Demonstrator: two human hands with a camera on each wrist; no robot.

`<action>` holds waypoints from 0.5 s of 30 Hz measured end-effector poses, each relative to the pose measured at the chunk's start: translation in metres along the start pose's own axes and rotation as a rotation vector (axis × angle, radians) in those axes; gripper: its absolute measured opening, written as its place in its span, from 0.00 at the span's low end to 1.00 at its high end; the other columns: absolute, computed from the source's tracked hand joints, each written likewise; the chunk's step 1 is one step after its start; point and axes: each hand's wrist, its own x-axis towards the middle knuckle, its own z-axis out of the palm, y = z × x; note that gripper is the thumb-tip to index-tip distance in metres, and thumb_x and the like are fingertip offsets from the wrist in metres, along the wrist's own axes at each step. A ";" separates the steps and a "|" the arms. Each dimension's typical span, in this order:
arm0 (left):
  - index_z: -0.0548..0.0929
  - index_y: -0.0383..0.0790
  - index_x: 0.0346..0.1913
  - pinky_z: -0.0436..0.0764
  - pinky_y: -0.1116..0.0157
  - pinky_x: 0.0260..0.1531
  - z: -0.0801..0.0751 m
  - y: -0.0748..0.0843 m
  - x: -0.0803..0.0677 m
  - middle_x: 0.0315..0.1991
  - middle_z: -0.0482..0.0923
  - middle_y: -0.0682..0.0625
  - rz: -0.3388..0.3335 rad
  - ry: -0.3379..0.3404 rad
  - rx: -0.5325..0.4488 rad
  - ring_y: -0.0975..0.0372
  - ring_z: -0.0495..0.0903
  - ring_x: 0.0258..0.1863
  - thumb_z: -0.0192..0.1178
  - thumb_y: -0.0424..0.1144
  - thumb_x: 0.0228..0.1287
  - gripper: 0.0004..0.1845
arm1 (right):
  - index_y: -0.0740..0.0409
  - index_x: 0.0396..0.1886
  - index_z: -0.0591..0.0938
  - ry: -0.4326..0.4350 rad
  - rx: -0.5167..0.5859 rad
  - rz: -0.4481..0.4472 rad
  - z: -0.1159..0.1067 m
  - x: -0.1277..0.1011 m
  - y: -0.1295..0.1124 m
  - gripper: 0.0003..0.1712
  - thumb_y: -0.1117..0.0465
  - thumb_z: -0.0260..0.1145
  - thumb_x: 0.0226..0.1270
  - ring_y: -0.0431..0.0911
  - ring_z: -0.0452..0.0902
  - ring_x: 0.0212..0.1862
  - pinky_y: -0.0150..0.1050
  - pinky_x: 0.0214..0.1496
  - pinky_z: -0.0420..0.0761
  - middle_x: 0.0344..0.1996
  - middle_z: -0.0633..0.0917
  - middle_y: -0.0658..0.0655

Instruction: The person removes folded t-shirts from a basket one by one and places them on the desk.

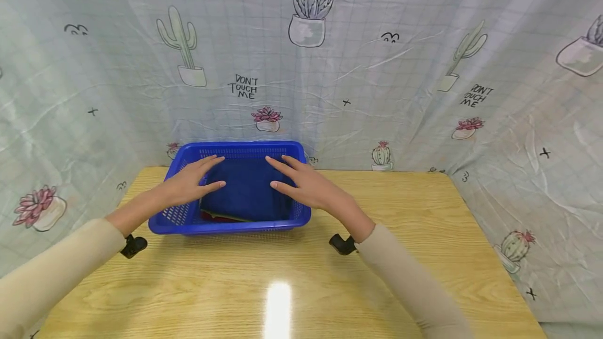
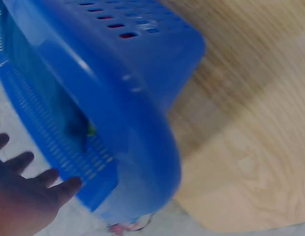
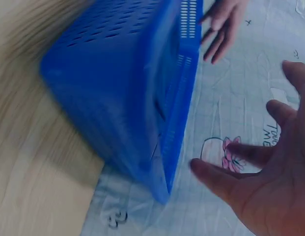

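At the far middle of the bench (image 1: pixel 330 276), against the printed cloth backdrop (image 1: pixel 424 67), stood one blue plastic basket (image 1: pixel 226 226). Contents: a folded dark blue cloth (image 1: pixel 245 192) on top, with a red and a green edge showing beneath at the near side. Left hand (image 1: pixel 190 182) and right hand (image 1: pixel 306 184) hovered over the basket's mouth, fingers spread and straight, gripping nothing. Judged state of work: cloth lay inside the basket, hands not yet holding it; contact with the cloth could not be told.
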 end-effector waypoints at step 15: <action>0.49 0.37 0.81 0.74 0.38 0.59 0.008 0.003 0.010 0.76 0.47 0.23 -0.289 -0.094 -0.465 0.31 0.56 0.71 0.66 0.49 0.71 0.48 | 0.45 0.82 0.59 -0.027 0.334 0.381 0.027 0.079 0.001 0.46 0.52 0.70 0.69 0.62 0.56 0.77 0.61 0.70 0.68 0.78 0.62 0.59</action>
